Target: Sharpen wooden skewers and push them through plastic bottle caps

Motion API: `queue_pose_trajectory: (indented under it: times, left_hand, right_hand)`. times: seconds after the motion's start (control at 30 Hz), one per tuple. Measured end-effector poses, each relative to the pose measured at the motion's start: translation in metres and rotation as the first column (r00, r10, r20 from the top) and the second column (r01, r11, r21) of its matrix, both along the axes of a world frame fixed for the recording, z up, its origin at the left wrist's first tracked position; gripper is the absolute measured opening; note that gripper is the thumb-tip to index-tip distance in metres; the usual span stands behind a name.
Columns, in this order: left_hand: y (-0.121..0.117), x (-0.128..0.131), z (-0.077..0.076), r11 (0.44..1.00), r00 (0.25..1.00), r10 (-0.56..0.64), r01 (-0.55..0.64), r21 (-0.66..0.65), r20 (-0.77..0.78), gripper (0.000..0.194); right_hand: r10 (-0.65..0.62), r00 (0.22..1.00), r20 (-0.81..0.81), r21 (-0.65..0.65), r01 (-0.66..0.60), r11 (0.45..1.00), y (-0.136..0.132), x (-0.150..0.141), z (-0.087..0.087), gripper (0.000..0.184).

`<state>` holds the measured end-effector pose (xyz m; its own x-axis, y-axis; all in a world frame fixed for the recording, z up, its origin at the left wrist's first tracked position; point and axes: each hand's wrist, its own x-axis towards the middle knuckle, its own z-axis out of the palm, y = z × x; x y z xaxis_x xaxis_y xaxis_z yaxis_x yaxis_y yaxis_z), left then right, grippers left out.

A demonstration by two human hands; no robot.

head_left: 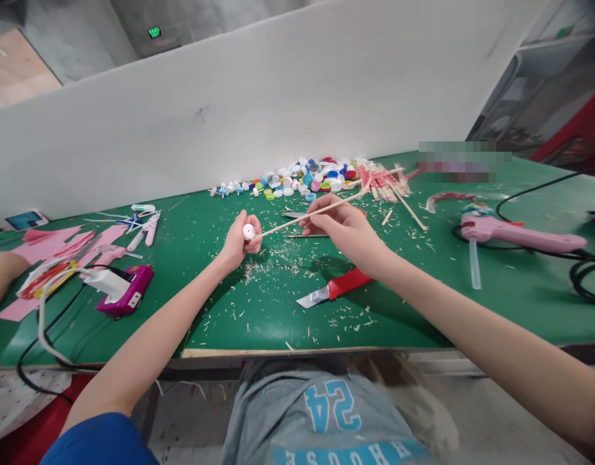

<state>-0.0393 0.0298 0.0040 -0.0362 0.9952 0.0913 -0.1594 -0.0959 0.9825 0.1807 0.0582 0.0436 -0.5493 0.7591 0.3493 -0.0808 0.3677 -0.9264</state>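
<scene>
My left hand (pixel 236 245) is closed around a white bottle cap (pixel 249 230), which has a small dark spot at its middle. In my right hand (pixel 345 227), a thin wooden stick (pixel 287 224) is pinched between the fingers. The stick slants down to the left, its lower end reaching my left fingers just beside the cap; whether it touches the cap I cannot tell. Below my right hand lies a red-handled knife (pixel 348 284) with its broad blade out. A metal blade (pixel 294 214) and a thin rod (pixel 309 236) lie behind the stick, partly hidden.
Wood shavings litter the green table (pixel 258 323). Colourful bottle caps (pixel 302 177) and paper-wrapped sticks (pixel 379 181) are heaped by the white partition (pixel 278 97). Right stands a pink glue gun (pixel 524 234); left, a purple power strip (pixel 130 290), cables, pink sheets and another person's arm (pixel 4 278).
</scene>
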Motion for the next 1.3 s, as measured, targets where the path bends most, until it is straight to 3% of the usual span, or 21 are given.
queue_pose_trajectory:
  times: [0.27,0.63,0.87,1.3]
  left_hand:
    - [0.000,0.001,-0.004,0.999,0.999,-0.050,0.050,-0.010,0.022,0.045]
    - [0.000,0.001,-0.005,0.999,0.999,-0.043,0.043,0.000,0.017,0.044]
    - [0.002,-0.001,-0.006,0.999,0.999,-0.035,0.035,-0.001,0.019,0.043]
    - [0.002,-0.003,-0.006,0.999,1.000,0.030,-0.030,0.011,-0.001,0.044]
  right_hand:
    - [0.005,0.998,-0.063,-0.047,-0.008,0.999,0.000,0.001,-0.001,0.009]
    - [0.032,0.996,-0.089,0.038,-0.029,0.999,0.003,0.001,-0.007,0.015]
    - [0.020,0.999,0.031,0.139,-0.024,0.990,-0.001,0.002,-0.012,0.015]
    - [0.036,0.993,0.110,0.234,-0.061,0.970,-0.008,0.007,-0.005,0.017]
